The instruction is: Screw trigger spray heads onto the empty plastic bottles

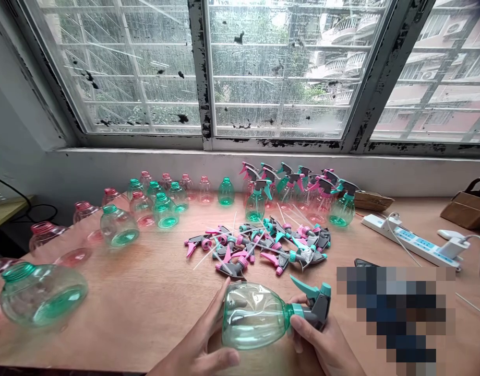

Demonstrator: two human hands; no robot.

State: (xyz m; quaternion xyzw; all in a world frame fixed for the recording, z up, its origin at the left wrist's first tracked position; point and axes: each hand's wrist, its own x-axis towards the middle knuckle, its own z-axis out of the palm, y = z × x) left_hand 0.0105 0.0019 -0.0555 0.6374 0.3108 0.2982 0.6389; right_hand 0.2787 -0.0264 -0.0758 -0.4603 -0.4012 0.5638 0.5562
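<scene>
A clear green spray bottle (253,316) lies sideways between my hands, just above the front of the table. Its base points left and its grey-and-teal trigger head (320,303) points right, seated at the neck. My left hand (208,334) cups the base end, thumb below and fingers behind the bottle. My right hand (318,337) grips the teal collar at the neck, thumb in front. Just beyond the bottle lies a pile of loose trigger heads (259,245) in pink, teal and grey, with thin white dip tubes sticking out.
Headless green and pink bottles (122,227) stand along the table's left and back. Bottles with trigger heads (255,203) cluster at back right. A white power strip (412,240) with a plugged-in charger and a brown bag (469,206) are at right. Windows rise behind.
</scene>
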